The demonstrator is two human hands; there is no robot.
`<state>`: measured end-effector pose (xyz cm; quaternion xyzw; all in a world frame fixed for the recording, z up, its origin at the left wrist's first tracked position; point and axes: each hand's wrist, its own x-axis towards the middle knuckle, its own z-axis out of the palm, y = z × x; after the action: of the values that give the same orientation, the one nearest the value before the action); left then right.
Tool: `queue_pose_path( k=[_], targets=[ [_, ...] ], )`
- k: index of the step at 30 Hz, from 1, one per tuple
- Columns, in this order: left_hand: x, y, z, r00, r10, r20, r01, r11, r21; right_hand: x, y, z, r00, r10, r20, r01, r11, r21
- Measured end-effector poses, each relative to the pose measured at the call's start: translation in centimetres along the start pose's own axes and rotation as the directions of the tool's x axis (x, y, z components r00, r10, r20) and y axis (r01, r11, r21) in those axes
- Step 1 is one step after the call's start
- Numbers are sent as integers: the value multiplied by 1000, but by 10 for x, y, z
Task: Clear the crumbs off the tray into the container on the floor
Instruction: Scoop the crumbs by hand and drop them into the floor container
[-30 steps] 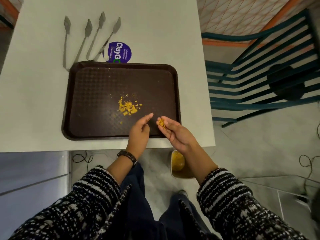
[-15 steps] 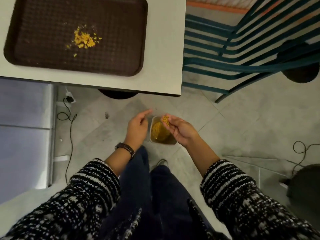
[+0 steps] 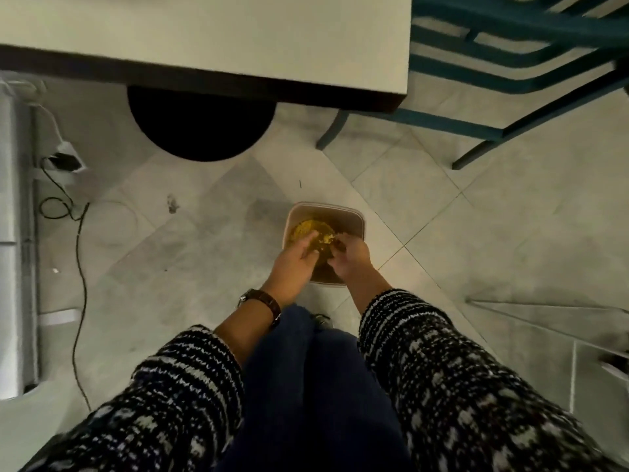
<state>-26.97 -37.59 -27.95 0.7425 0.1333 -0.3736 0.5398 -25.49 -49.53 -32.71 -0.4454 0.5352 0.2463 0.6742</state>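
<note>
A squarish pale container (image 3: 357,218) stands on the tiled floor in front of my knees, with yellow crumbs (image 3: 308,229) heaped inside. Both my hands hover over its near half. My right hand (image 3: 352,258) is turned palm-down with curled fingers, and a few yellow crumbs show at its fingertips. My left hand (image 3: 294,262) reaches in from the left with fingers extended, its tips meeting the right hand's fingertips above the crumbs. The tray is out of view.
The white table's edge (image 3: 238,39) crosses the top, with its round black base (image 3: 200,127) on the floor beyond the container. A teal slatted chair (image 3: 510,63) stands at the upper right. A charger and black cable (image 3: 78,233) lie on the left.
My view has dropped from the table to the floor, so the tray has left the frame. Both hands went down over the container, and the right hand turned palm-down.
</note>
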Motion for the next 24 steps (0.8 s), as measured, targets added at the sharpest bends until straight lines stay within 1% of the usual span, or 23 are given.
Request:
queue_pose_path(
  k=[2, 3, 5, 6, 7, 8, 9, 10, 11, 12, 13, 14, 15, 16, 17, 18, 19, 20, 21, 22, 23, 24],
  targets=[
    [19, -5, 17, 998, -15, 62, 15, 1000, -4, 10, 3, 3, 1000, -6, -24, 8, 997, 76],
    [26, -5, 27, 995, -12, 101, 17, 999, -47, 10, 4, 7, 999, -13, -43, 18, 991, 135],
    [36, -4, 44, 983, -2, 181, 24, 993, -116, 3, 5, 11, 991, -87, -101, 103, 981, 167],
    [41, -5, 49, 980, 2, 200, 28, 989, -146, 1, 5, 11, 987, -136, -89, 150, 972, 181],
    [45, -5, 52, 982, -11, 190, 48, 981, -189, -1, 3, 11, 989, -140, -55, 149, 957, 250],
    [53, -8, 52, 982, -52, 181, 99, 961, -259, -1, -2, 10, 993, -115, -15, 114, 941, 319],
    [62, -8, 51, 977, -105, 185, 158, 942, -297, -4, -7, 11, 992, -117, 47, 94, 935, 343],
    [70, -10, 47, 967, -165, 197, 220, 926, -306, -5, -11, 10, 983, -150, 102, 105, 930, 353],
    [78, -16, 43, 963, -193, 188, 241, 930, -278, -7, -13, 9, 971, -196, 139, 140, 933, 332],
    [86, -24, 41, 960, -239, 146, 269, 933, -240, -9, -10, 11, 949, -275, 152, 235, 942, 239],
    [90, -30, 39, 961, -260, 92, 275, 928, -249, -7, -4, 12, 917, -372, 147, 364, 928, 81],
    [92, -34, 38, 959, -274, 66, 280, 905, -320, -6, 6, 14, 868, -460, 185, 480, 874, -79],
    [89, -35, 35, 970, -236, 61, 241, 895, -377, 2, 18, 13, 827, -506, 245, 558, 790, -252],
    [89, -33, 34, 974, -218, 55, 219, 860, -460, 12, 30, 12, 787, -516, 339, 617, 669, -414],
    [89, -35, 33, 982, -182, 40, 175, 825, -537, 27, 38, 7, 773, -472, 425, 633, 526, -568],
    [85, -30, 31, 977, -209, 48, 187, 719, -669, 46, 43, 1, 809, -406, 424, 574, 390, -720],
    [82, -23, 28, 968, -249, 21, 189, 675, -714, 56, 40, -3, 889, -333, 314, 428, 362, -828],
    [75, -20, 30, 969, -246, 32, 178, 600, -780, 61, 35, -5, 948, -270, 171, 284, 467, -838],
    [65, -13, 33, 978, -206, -29, 126, 697, -706, 56, 28, -3, 979, -186, 84, 190, 680, -708],
    [49, -3, 37, 984, -165, -66, 93, 795, -600, 52, 25, 0, 992, -119, 50, 128, 877, -464],
    [36, -2, 41, 990, -126, -66, 80, 877, -474, 36, 17, 7, 996, -61, 59, 72, 977, -200],
    [30, -2, 41, 990, -134, -39, 107, 907, -407, 18, 7, 14, 995, -12, 100, 11, 1000, 13]
  ],
)
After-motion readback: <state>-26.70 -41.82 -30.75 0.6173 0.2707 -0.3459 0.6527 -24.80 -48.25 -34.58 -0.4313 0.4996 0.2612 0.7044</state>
